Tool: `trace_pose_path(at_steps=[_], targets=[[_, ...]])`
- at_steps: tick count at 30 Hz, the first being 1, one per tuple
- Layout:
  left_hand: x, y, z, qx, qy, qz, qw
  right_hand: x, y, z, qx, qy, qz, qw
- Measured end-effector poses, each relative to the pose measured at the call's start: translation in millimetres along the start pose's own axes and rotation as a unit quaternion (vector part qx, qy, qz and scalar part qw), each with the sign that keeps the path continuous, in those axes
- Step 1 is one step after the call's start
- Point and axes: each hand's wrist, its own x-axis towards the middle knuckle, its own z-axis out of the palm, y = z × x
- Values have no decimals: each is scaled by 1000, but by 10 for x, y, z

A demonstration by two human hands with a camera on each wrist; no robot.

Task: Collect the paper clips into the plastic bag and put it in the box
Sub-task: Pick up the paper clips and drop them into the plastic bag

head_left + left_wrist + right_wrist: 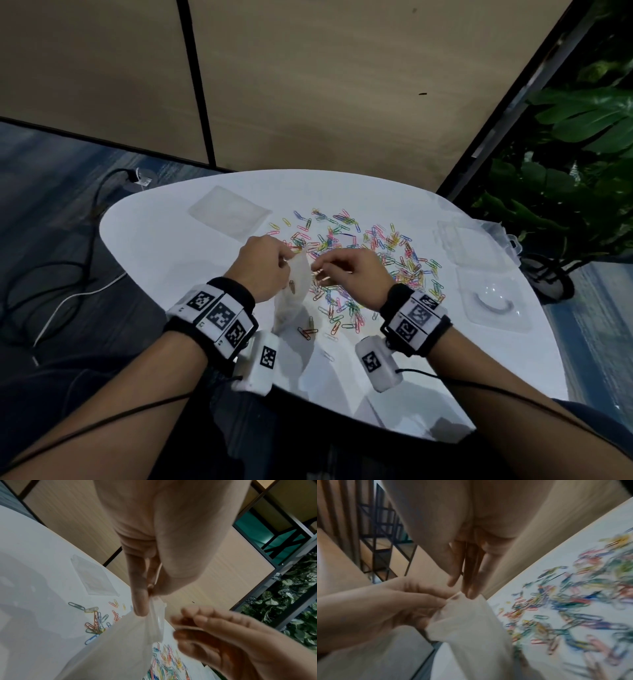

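Plastic bag (154,616) pinched in left hand (154,547); right hand (356,270) curled, contents unclear; box (479,246) head-view only.

Right hand (467,574) fingertips at plastic bag (471,628) mouth; left hand (376,612) pinches its rim. Coloured paper clips (573,608) scattered on desk (530,669), blurred.

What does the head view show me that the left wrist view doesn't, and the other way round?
Head only: the clear plastic box and the clear tray at the table's right side, both wristbands, and a few clips already in the plastic bag.
Left wrist only: the left hand's fingers pinching the bag's rim up close.
Both: the left hand, the right hand, the scattered paper clips, and the flat clear sleeve.
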Motion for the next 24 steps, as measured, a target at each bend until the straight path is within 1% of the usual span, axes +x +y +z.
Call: trace_pose_path(at_steps=[1, 2, 3, 4, 5, 6, 7, 8, 9, 10, 12, 14, 16, 18, 19, 20, 21, 23, 24], targets=[[2, -16, -25, -2, 4, -6, 1000, -28, 66, -23, -39, 15, -10, 999], [2, -39, -46, -1, 9, -12, 1000, -68, 143, 2, -126, -7, -27, 992], [-1, -59, -61, 1, 13, -15, 1000, -142, 249, 83, -224, -64, -44, 971], [-7, -75, -71, 6, 15, -17, 1000, -235, 367, 201, -318, -140, -65, 935], [-16, -90, -82, 11, 14, -17, 1000, -330, 506, 337, -387, -204, -97, 894], [-28, -94, -92, 15, 12, -16, 1000, -422, 648, 471, -437, -242, -147, 854], [-43, -103, -100, 19, 12, -15, 1000, -511, 775, 601, -471, -262, -195, 819], [-51, -101, -107, 23, 13, -13, 1000, -578, 889, 681, -495, -269, -219, 797], [-58, -98, -115, 27, 15, -13, 999, -604, 983, 715, -513, -254, -231, 787], [-64, -99, -121, 30, 14, -14, 999, -593, 1054, 710, -528, -236, -233, 782], [-72, -98, -122, 34, 10, -14, 999, -519, 1111, 622, -562, -214, -206, 772], [-80, -94, -111, 35, 1, -15, 999, -424, 1155, 494, -597, -203, -152, 761], [-83, -96, -98, 38, -3, -13, 999, -304, 1193, 384, -613, -183, -87, 764], [-89, -96, -90, 42, -5, -14, 999, -183, 1259, 314, -594, -161, -20, 788], [-90, -92, -90, 43, -5, -14, 999, -132, 1295, 294, -574, -154, 2, 804], [-89, -91, -91, 46, -7, -15, 999, -84, 1312, 286, -555, -149, 7, 818], [-89, -85, -93, 49, -7, -13, 999, -47, 1320, 282, -540, -139, -4, 830], [-86, -74, -88, 54, -8, -12, 998, -3, 1266, 294, -510, -114, -51, 851], [-84, -64, -84, 57, -9, -12, 998, 20, 1233, 295, -501, -103, -67, 857]])
